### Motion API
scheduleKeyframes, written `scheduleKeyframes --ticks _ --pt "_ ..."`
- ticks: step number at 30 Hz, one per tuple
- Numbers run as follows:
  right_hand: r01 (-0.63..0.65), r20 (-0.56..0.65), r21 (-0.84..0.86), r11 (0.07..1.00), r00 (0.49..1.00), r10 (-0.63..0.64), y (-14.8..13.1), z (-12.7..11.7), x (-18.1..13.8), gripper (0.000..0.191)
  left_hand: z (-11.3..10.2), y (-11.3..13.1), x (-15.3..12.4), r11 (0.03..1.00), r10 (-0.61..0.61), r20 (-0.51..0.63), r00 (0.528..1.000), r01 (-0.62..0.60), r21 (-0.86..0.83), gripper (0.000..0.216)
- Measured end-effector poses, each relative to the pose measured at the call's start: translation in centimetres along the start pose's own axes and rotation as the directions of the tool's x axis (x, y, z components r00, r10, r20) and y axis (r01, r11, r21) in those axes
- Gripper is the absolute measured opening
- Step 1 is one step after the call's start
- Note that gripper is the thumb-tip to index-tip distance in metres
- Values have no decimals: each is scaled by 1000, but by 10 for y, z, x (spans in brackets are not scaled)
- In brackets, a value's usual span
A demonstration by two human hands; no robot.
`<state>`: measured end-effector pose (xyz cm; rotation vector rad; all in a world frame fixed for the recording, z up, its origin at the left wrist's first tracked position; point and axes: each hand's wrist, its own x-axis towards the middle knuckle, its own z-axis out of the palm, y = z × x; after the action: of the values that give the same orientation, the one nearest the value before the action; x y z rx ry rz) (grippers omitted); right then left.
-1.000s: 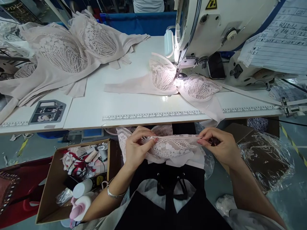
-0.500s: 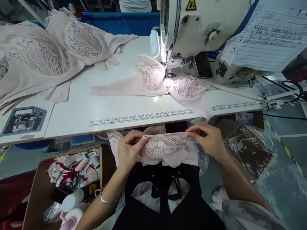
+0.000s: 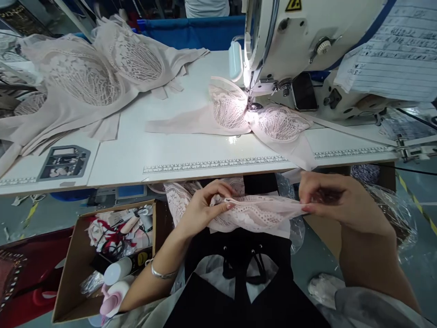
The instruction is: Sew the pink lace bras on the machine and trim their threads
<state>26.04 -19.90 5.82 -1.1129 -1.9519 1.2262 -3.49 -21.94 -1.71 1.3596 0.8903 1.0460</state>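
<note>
Over my lap, below the table's front edge, a pale pink lace bra (image 3: 261,213) is stretched between my two hands. My left hand (image 3: 206,207) pinches its edge near the middle, thumb and fingers closed. My right hand (image 3: 336,202) pinches the fabric's other end, drawn out to the right. More lace fabric (image 3: 179,200) hangs beside and behind my left hand. On the table another pink lace bra (image 3: 230,111) lies under the lit needle area of the sewing machine (image 3: 307,41), its wing spread left.
A pile of lace bras (image 3: 85,82) covers the table's left side. A phone (image 3: 303,92) rests by the machine. Written sheets (image 3: 392,54) hang at the upper right. A cardboard box (image 3: 73,264) of scraps and bottles stands below left. A ruler strip (image 3: 215,164) runs along the table edge.
My right hand has moved to the right and pulled the fabric out with it. The bra's edge now looks bunched near my left hand. The view has shifted slightly left.
</note>
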Motion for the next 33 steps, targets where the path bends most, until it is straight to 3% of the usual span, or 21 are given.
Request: scheduleKeyframes --ticks 3,5,6,9,13,16,21,26,33 --pt "66 63 -173 983 996 -56 -18 14 6 15 13 24 12 985 65 249 966 -102 140 33" --pt "115 77 -278 954 992 -97 -23 27 11 11 28 31 18 964 131 302 944 -193 184 18" --pt "137 81 -310 941 990 -117 -23 32 13 11 35 32 20 957 151 307 940 -216 191 9" --pt "142 79 -326 935 989 -122 -13 39 12 10 47 27 23 956 188 273 943 -240 171 22" --pt "59 3 -149 987 998 -59 8 28 4 29 45 21 27 971 179 222 958 -209 116 21" --pt "87 -6 -101 991 996 -88 17 19 -1 29 42 22 29 979 159 208 965 -181 90 22" --pt "117 19 -175 978 993 -116 16 17 0 25 44 20 31 979 158 213 964 -181 93 22" --pt "96 84 -104 990 993 -87 16 14 5 19 44 20 32 967 182 217 959 -215 139 21" --pt "-17 -24 91 996 1000 19 7 8 3 27 48 31 29 982 142 196 970 -162 94 23"
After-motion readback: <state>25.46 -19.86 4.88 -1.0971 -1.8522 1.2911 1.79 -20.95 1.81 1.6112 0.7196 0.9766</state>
